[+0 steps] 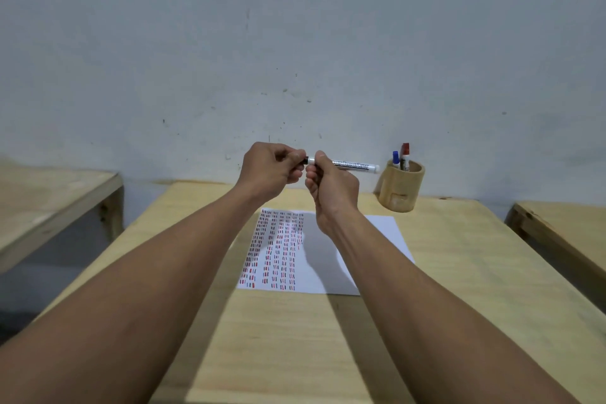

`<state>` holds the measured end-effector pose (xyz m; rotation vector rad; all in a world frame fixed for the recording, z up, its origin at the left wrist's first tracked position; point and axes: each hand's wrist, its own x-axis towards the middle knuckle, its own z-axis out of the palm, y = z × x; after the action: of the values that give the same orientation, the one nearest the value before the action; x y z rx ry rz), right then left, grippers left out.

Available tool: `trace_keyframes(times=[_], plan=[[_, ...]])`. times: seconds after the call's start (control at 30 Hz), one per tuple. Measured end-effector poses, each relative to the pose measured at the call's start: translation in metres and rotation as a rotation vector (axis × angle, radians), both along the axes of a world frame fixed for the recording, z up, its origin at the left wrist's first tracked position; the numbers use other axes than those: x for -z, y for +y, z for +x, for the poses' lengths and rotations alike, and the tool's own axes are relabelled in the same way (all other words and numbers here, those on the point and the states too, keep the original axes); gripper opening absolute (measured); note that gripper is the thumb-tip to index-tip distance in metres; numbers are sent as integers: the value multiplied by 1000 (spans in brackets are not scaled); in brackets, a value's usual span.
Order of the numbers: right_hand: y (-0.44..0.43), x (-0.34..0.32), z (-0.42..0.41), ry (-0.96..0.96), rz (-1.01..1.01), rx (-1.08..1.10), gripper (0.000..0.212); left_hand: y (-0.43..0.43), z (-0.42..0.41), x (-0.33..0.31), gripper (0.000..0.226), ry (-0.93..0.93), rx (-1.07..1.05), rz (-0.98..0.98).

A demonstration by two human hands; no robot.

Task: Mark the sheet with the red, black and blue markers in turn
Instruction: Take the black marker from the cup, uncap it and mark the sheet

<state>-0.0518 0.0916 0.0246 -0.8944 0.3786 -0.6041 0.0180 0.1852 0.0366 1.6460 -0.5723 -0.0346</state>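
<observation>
Black marker (352,165) held level above sheet (377,233), both hands raised. Left hand (269,170) pinches cap end; right hand (331,188) grips barrel: opposed grip suits pulling or seating cap. Red marker (405,154), blue marker (396,159) upright in holder (401,187) on surface (295,338), near reach.

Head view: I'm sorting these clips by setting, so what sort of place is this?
Probably a bare workroom or a simple recording setup rather than a home. Plain plywood tables stand against a scuffed, unpainted-looking wall, and the only furnishings are a marked sheet and a wooden pen holder.
</observation>
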Motion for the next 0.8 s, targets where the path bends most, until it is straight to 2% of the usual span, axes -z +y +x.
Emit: trace_keyframes(times=[0.27, 0.57, 0.7, 0.77, 0.8], plan=[[1, 8, 5, 42, -30, -11, 22, 4, 5, 8, 17, 17, -36, 18], [-5, 15, 5, 77, -191, -8, 20, 4, 3, 7, 32, 197, -7, 28], [-8, 17, 5, 90, -207, 30, 17, 14, 9, 3, 31, 253, -28, 74], [-13, 17, 3, 114, -224, 37, 18, 26, 16, 6, 27, 185, -58, 140], [-15, 17, 1, 130, -245, 30, 18, 32, 19, 10, 24, 101, -86, 235]])
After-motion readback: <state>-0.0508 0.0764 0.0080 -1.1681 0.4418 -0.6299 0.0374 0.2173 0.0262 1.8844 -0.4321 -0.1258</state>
